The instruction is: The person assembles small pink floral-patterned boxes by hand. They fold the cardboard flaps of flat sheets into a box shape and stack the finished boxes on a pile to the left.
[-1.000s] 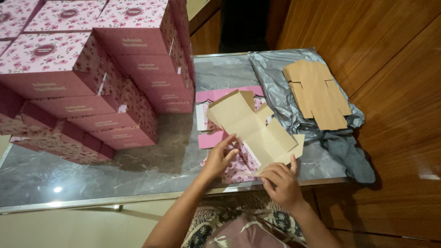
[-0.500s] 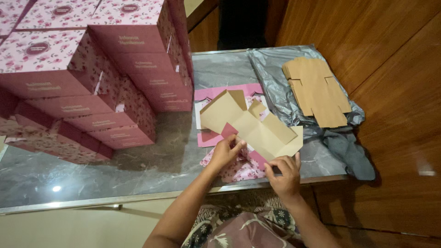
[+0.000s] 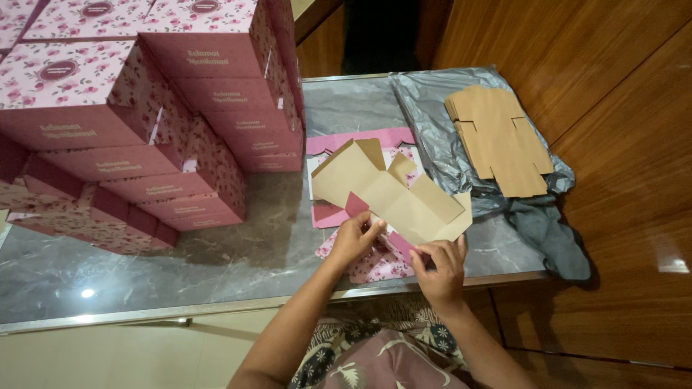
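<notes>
Fingers of the left hand (image 3: 353, 241) pinch the near edge of an unfolded box blank (image 3: 389, 194), thumb on top and the rest curled under; the right hand (image 3: 440, 266) nips the blank's lower right flap between thumb and fingertips. The blank is held just above the marble table (image 3: 238, 252), brown inner side up, its pink flowered outer side showing underneath near the hands. By my judgement the folding has barely begun: the side flaps stand up a little, yet no wall is locked and no box shape is formed.

Beneath it lie more flat pink blanks (image 3: 328, 212), at least two, the exact number hidden by the one in hand. To the right, on a crumpled grey plastic bag (image 3: 432, 122), sits one stack of flat blanks (image 3: 497, 140) with brown sides up; its sheets cannot be counted. Far left, finished pink flowered boxes (image 3: 180, 122) are piled in tiers, about ten or more in view, running past the picture's edge. So a good many boxes look done, one is in the making, and a pile of flat ones is left.
</notes>
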